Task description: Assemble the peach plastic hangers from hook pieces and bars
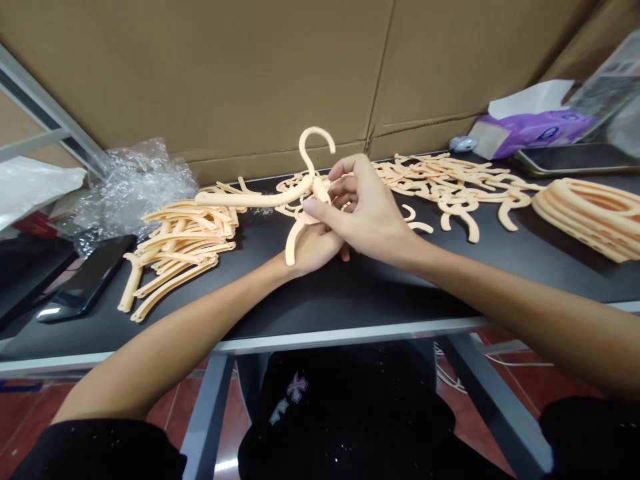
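your right hand [367, 210] is closed, fingers [345, 190] wrapped round the hub of the peach plastic hanger [260, 195]. your left hand [315, 250] sits below it, partly hidden behind the right and against the hanger's lower arm; cannot tell if it's gripping. hanger is held just above the table, hook up and away from you. long arm runs out to your left, almost level; short arm drops toward you beside the left hand. right hand is nearer the hook. on the black table top [350, 290]: straight hanger arms [175, 257] piled left, loose curved pieces [450, 190] right, stacked oval pieces [585, 220] far right. bubble wrap [135, 193] and a phone [85, 280] lie beyond the left pile.
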### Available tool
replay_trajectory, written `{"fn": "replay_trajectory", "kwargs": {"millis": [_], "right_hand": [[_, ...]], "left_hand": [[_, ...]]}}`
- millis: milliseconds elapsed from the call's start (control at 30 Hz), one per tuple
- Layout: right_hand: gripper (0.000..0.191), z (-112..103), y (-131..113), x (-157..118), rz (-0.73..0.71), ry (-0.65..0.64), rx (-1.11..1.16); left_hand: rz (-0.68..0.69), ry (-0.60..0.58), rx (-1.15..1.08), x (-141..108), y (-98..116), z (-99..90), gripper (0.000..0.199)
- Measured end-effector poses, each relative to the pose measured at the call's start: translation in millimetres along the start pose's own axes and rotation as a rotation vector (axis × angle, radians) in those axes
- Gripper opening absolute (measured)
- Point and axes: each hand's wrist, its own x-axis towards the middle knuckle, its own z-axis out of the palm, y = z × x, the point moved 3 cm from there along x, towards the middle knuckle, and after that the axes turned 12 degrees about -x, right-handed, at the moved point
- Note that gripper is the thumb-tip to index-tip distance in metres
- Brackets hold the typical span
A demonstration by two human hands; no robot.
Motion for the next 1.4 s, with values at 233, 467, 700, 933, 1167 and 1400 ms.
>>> {"fn": "replay_trajectory", "kwargs": {"millis": [233, 467, 700, 933, 1167, 1400], "right_hand": [[0.034, 0.5, 0.5, 4.4, 0.161, -0.238, 0.125], [0.044, -4.5, 8.2, 9.4, 0.129, -0.105, 0.235], [0.046, -19.5, 16.2, 21.0, 0.081, 0.016, 0.273], [0.047, -35.3, 13.1, 24.3, 0.050, 0.030, 0.283], [0.047, -29.1, 7.8, 17.7, 0.096, -0.121, 0.239], [0.055, -15.8, 9.4, 14.4, 0.077, -0.186, 0.217]], "left_hand": [[-0.024, -0.060, 0.098, -1.7, 1.5, 0.6, 0.028], [0.037, -0.153, 0.137, -3.1, 3.3, 1.6, 0.033], [0.034, -0.143, 0.103, -6.1, 7.0, 0.9, 0.033], [-0.044, -0.008, -0.106, -0.9, 9.7, -8.1, 0.057], [-0.050, 0.193, -0.226, -0.6, 18.4, -14.8, 0.045], [-0.042, 0.249, -0.278, -0.1, 15.3, -20.3, 0.034]]}}
